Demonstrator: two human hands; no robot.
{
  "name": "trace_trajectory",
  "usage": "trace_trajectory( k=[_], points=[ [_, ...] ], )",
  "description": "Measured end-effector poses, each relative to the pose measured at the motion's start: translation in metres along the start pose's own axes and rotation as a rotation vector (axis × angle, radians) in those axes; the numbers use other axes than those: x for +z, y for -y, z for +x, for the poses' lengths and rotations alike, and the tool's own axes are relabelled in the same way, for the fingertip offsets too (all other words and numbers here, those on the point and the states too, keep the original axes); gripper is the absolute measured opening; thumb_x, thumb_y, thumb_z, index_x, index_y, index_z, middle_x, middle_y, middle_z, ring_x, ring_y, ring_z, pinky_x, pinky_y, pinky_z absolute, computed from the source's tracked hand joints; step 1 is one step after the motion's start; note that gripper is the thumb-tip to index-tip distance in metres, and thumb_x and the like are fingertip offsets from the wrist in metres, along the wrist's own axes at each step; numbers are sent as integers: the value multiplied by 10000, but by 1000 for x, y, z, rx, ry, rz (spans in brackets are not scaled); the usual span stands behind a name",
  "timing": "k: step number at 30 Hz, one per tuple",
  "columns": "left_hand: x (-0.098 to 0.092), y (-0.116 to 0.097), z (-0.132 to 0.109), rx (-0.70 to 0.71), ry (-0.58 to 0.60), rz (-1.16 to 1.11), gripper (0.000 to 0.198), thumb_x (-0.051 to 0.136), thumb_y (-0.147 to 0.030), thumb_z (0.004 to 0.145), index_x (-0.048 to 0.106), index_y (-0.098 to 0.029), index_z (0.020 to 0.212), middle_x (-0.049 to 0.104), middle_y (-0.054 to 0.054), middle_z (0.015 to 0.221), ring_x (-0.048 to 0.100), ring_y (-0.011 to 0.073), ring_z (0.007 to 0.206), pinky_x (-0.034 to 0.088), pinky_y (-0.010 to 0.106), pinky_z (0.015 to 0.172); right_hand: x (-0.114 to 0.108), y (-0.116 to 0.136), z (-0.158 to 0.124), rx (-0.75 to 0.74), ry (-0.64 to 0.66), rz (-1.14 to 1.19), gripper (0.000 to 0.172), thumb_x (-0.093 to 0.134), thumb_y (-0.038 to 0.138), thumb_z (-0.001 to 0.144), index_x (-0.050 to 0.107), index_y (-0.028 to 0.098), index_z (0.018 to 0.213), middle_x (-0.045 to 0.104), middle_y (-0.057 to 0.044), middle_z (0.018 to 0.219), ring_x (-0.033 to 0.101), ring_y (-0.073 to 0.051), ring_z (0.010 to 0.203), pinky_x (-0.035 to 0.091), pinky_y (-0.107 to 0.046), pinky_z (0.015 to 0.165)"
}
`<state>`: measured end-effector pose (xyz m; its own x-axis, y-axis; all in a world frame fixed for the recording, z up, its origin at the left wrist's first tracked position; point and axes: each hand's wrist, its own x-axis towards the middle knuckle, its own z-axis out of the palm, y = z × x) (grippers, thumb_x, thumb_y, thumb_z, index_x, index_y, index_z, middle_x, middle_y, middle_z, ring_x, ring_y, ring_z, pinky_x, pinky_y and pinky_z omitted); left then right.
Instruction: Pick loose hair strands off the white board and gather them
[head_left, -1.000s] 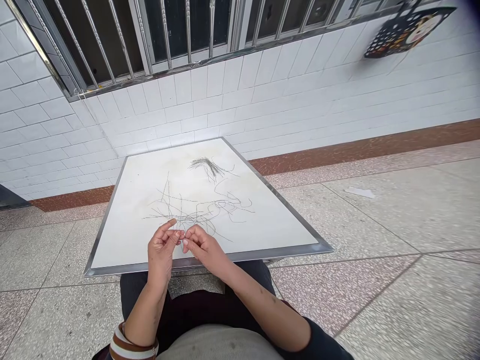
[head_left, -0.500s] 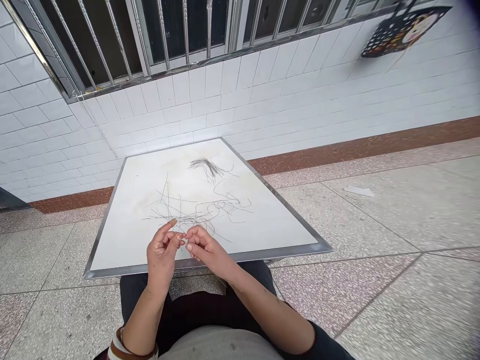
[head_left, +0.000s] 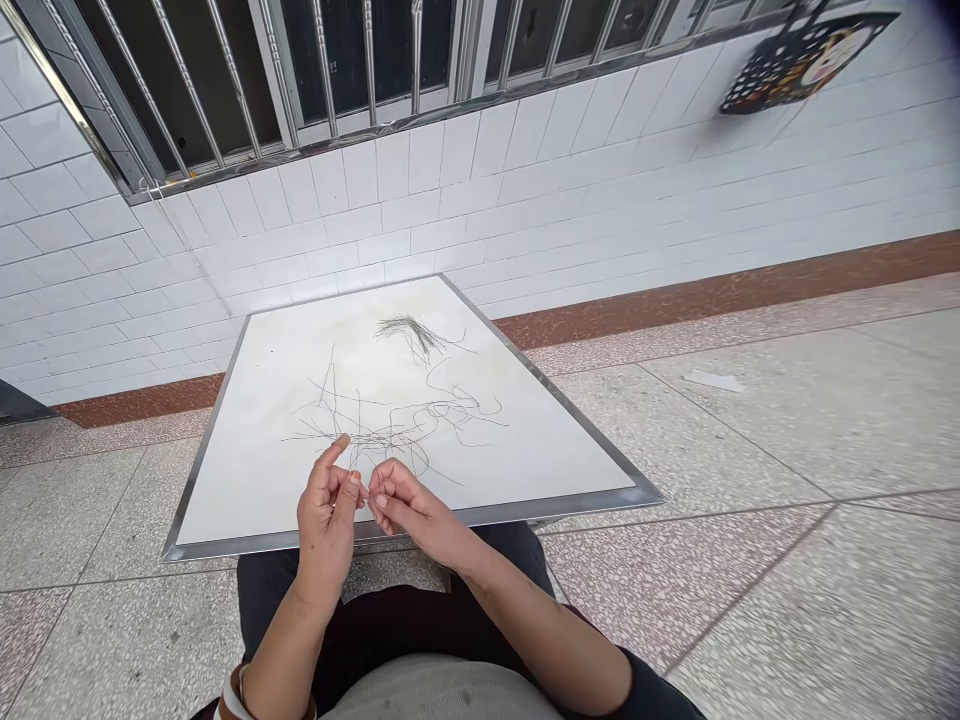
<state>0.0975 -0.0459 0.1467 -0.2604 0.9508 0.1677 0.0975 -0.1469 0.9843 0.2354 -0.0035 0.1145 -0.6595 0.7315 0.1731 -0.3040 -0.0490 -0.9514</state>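
Head camera view: thin, dark strands (head_left: 367, 438) lie loosely crossed on a white-topped table (head_left: 547, 440), some nearly straight, others bent into loops and hooks, the thickest tangle just beyond a person's two bare hands. Farther back sits a denser bundle (head_left: 420, 334) of similar strands, gathered tight at the middle and fanned at its ends, with a few strays curling off to the right. The left hand (head_left: 326, 515) has thumb and forefinger brought close together, its other fingers loosely bent and one raised; the right hand (head_left: 416, 515), fingers curled, meets it almost fingertip to fingertip. Whether either grip is closed on a strand cannot be told, anything between the fingertips being too fine to see. Both hands work above the near side of the table, where a grey metal rim (head_left: 240, 543) passes beneath them. White surface stretches from the tangle to the rim at left, and more widely toward the near right corner, giving the hands room to either side. The far edge stands close by a white tiled wall (head_left: 450, 225), below a window with metal bars (head_left: 370, 60). Speckled floor (head_left: 720, 440) spreads to the right, a pale scrap (head_left: 712, 381) lying on it; a dotted bag (head_left: 795, 70) hangs at upper right. Dark trousers (head_left: 262, 590) show beneath the near edge.
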Motion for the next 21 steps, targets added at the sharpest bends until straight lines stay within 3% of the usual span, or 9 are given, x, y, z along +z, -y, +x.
trace_trajectory(
  k=[8, 11, 14, 21],
  points=[
    [2, -7, -3, -31, 157, 33, 482, 518, -392, 919, 470, -223, 1368, 517, -35, 683, 510, 124, 682, 434, 272, 727, 6, -7, 4, -98, -235, -152, 242, 415, 415, 971, 427, 263, 1159, 497, 70, 738, 404, -46, 399, 368, -183, 371],
    [2, -5, -2, -80, 239, -94, 501, 526, -396, 916, 447, -226, 1381, 492, -44, 662, 477, 118, 643, 424, 261, 681, 6, -9, 3, -125, -238, -272, 262, 373, 382, 986, 468, 258, 1196, 508, 63, 682, 445, -64, 421, 397, -189, 389],
    [4, 1, -1, -122, 249, -221, 509, 540, -390, 913, 435, -229, 1385, 482, -46, 654, 467, 117, 636, 419, 262, 670, 6, -11, 1, -164, -290, -342, 258, 376, 347, 986, 479, 251, 1202, 528, 59, 654, 458, -76, 450, 419, -196, 426],
    [8, 5, -4, -132, 240, -409, 524, 579, -352, 897, 429, -220, 1381, 552, -23, 708, 551, 142, 713, 447, 337, 798, 3, -8, 3, -169, -399, -261, 209, 429, 375, 964, 557, 220, 1018, 506, 51, 643, 515, -88, 507, 473, -222, 503]
  ],
)
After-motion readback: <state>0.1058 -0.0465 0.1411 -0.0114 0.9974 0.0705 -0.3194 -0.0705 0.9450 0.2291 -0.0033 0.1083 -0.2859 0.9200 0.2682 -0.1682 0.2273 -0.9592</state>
